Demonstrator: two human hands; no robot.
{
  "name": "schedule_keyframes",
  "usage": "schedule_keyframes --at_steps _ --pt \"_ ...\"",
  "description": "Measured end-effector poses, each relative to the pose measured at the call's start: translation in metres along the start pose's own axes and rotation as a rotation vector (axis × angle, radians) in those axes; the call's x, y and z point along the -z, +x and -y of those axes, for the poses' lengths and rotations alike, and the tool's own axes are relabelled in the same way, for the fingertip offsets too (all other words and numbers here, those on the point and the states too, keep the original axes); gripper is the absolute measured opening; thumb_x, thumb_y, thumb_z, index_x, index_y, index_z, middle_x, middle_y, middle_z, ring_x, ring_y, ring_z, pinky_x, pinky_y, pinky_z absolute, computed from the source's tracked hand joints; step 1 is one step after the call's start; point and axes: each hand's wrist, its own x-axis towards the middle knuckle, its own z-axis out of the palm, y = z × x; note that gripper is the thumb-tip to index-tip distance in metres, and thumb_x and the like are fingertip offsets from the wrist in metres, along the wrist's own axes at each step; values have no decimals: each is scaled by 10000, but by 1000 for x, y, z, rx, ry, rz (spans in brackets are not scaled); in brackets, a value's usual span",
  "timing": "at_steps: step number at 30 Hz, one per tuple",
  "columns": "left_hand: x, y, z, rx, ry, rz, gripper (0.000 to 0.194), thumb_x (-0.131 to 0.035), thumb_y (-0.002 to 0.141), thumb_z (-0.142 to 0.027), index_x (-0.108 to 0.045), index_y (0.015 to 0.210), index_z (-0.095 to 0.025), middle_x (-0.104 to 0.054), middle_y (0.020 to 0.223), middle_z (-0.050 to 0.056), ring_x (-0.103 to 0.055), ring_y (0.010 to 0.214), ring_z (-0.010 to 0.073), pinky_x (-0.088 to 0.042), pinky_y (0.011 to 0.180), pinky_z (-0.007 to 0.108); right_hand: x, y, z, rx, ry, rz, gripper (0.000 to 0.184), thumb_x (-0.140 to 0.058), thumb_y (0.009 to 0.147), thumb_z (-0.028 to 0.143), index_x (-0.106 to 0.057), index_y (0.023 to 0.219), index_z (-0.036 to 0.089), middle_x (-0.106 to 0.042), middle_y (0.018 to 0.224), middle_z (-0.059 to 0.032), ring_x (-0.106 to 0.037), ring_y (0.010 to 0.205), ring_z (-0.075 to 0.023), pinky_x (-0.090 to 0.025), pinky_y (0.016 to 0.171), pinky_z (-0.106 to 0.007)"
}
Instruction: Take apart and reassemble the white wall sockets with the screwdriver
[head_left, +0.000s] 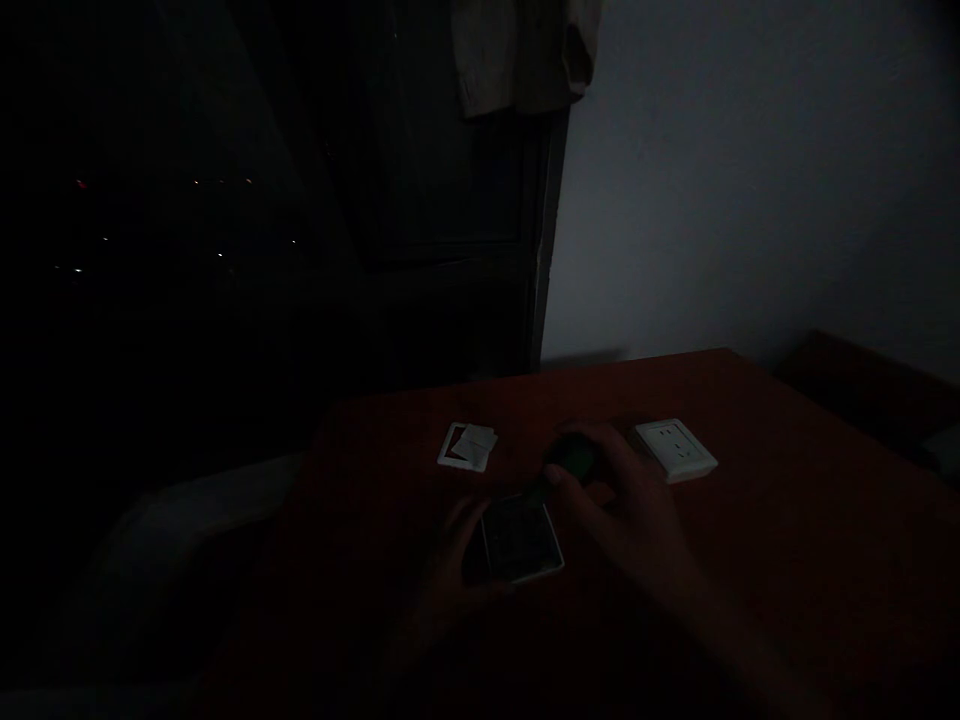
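Right hand [634,505] grasps a green object [576,455], left hand [448,572] a white-edged panel's [521,545] edge.

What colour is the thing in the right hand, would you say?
The thing in the right hand is dark green, best seen in the head view.

1 head view, facing forward-down.

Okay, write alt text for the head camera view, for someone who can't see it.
In a very dark room, the right hand holds a green object over a dark, white-rimmed square piece steadied by the left hand, on a reddish table beside a white frame and socket plate.
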Motion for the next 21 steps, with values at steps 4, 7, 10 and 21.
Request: schedule_keyframes --at_steps 4,7,10,21 --pt "-1 -1 2 1 -15 0 829 -747 698 -403 -363 1415 -242 -309 1506 118 -309 1373 321 -303 1115 474 -1 1 2 10 -2 4 282 -574 858 324 -546 1126 244 -684 1009 -55 -668 873 -190 -537 683 -281" --pt "-2 -1 3 -32 -14 -2 813 -737 710 -405 -360 1414 -248 -319 1500 113 -315 1369 315 -292 1117 485 -2 0 2 14 -4 12 271 -566 860 320 -551 1119 244 -685 999 -51 -666 865 -188 -538 695 -284" --pt "-3 -1 5 -52 -13 -17 824 -743 707 -406 -354 1415 -241 -321 1495 120 -309 1372 314 -286 1117 494 -3 0 2 15 -15 16 263 -570 859 324 -551 1110 249 -686 988 -47 -666 863 -190 -537 697 -286" --pt "-6 -1 8 -48 -1 -21 825 -752 706 -375 -357 1418 -246 -321 1498 125 -325 1364 314 -310 1104 488 -4 -1 1 49 -50 44 282 -565 871 318 -521 1141 250 -674 999 -42 -662 860 -180 -531 725 -286"
